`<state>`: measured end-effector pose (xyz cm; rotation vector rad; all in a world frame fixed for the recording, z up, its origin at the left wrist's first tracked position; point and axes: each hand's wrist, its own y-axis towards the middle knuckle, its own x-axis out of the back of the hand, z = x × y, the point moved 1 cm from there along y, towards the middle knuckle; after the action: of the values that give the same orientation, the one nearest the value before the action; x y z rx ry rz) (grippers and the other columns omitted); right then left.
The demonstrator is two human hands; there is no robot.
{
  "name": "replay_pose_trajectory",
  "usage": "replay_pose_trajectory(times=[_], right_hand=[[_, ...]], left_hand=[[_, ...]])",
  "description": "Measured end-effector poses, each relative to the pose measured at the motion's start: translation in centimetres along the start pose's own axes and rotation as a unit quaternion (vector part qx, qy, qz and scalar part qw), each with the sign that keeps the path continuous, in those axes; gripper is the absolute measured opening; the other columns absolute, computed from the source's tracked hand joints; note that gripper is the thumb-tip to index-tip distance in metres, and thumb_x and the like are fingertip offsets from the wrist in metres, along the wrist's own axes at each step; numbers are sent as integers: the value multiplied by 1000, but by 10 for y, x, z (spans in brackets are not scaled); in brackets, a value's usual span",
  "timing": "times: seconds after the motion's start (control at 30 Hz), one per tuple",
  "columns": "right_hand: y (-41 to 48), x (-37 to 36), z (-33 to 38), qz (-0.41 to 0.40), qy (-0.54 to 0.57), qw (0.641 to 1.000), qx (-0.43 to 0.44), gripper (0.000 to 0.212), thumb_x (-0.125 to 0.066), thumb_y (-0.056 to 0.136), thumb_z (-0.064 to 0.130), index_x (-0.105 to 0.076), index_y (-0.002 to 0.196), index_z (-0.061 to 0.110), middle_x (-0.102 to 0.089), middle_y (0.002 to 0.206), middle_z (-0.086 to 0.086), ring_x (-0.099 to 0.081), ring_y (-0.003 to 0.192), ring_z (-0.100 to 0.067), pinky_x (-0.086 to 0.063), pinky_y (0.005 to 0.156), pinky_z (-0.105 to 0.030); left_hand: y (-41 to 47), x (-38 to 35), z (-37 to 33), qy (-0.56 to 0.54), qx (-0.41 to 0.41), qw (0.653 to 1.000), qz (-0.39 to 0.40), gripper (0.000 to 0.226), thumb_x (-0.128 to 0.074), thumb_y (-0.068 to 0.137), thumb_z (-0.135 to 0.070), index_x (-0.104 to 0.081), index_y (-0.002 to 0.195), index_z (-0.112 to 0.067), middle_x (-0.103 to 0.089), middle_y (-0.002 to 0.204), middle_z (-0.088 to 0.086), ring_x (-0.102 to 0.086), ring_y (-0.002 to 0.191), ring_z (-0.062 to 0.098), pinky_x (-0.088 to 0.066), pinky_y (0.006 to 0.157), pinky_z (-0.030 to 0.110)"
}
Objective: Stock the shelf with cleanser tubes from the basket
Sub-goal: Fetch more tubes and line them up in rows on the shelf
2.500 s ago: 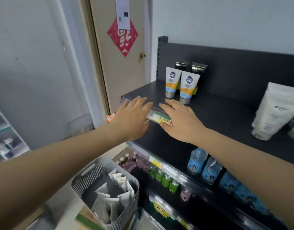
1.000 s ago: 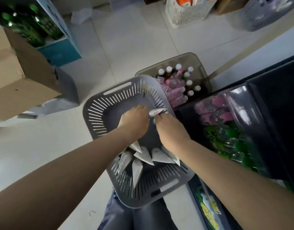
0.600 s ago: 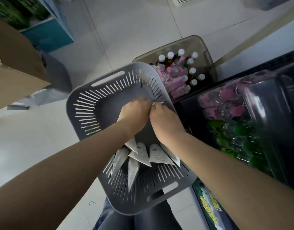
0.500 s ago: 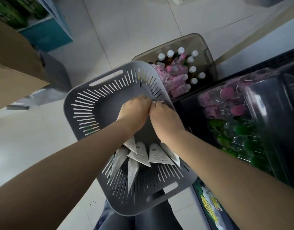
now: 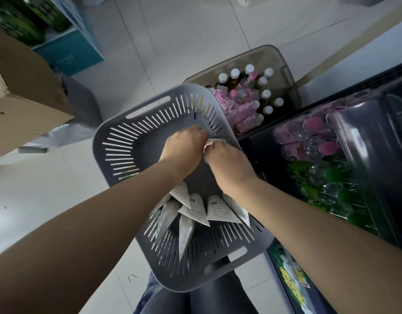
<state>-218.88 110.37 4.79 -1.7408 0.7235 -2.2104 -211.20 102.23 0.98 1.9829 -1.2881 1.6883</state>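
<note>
— At far left, first item?
— Cardboard box [image 5: 25, 98]. Next right: grey slotted basket [image 5: 118, 150], resting over the person's knees.
— Hands?
— Left hand [image 5: 184, 148]: fingers curled down at the basket's far side; what it holds is hidden, so I cannot tell. Right hand [image 5: 225, 159]: just beside it, fingers pinching one cleanser tube [image 5: 214, 141] by its end. Spare tubes [image 5: 218, 210] lean at the near wall.
— Step?
— Picking, by judgement. Next move: lift the tube clear of the slots and carry it right to the dark shelf [image 5: 372, 141].
</note>
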Motion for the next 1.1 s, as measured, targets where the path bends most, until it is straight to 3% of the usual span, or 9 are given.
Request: replay_pose_trajectory(times=[0.27,0.5,0.63,0.8,0.93,1.1], right_hand=[[-29,31,18,-40,-8,999,17,33,-45,88,-7,-52,119,3,-56,120,-13,-55,108,-29,-45,81,-35],[-74,69,40,-96,-16,995,14,35,-48,86,-4,-53,119,6,-57,116,-10,-57,102,-27,-44,75,-32],[-110,92,53,-139,6,990,-14,30,-49,87,-1,-55,115,6,-58,113,-10,-58,99,-27,-41,73,-31],[-164,119,71,-181,10,982,-50,34,-53,87,5,-53,120,9,-56,119,-8,-55,104,-24,-45,81,-31],[-211,137,81,-211,25,972,-101,34,-60,84,7,-55,118,11,-58,118,-6,-56,103,-22,-47,83,-32],[-277,156,87,-228,13,963,-146,26,-52,87,4,-58,111,13,-60,109,-4,-60,97,-21,-50,78,-33]], left_hand=[[-23,38,3,2,-26,998,-53,9,-55,86,-4,-61,85,-11,-55,87,5,-58,77,29,-43,60,36],[-54,99,-8,38,-68,993,-88,12,-52,85,-3,-62,87,-9,-58,89,6,-59,78,31,-35,56,35],[-77,137,-19,61,-100,989,-92,15,-51,88,-8,-64,92,-12,-60,94,6,-61,81,34,-43,59,36],[-116,184,-45,82,-138,982,-96,17,-48,92,-11,-65,94,-11,-58,95,7,-61,87,32,-41,63,34],[-152,212,-71,76,-185,974,-105,21,-44,94,-13,-64,100,-10,-59,100,9,-60,92,34,-50,74,41],[-192,237,-111,87,-257,956,-110,24,-44,96,-19,-66,104,-13,-61,105,7,-62,95,30,-51,78,42]])
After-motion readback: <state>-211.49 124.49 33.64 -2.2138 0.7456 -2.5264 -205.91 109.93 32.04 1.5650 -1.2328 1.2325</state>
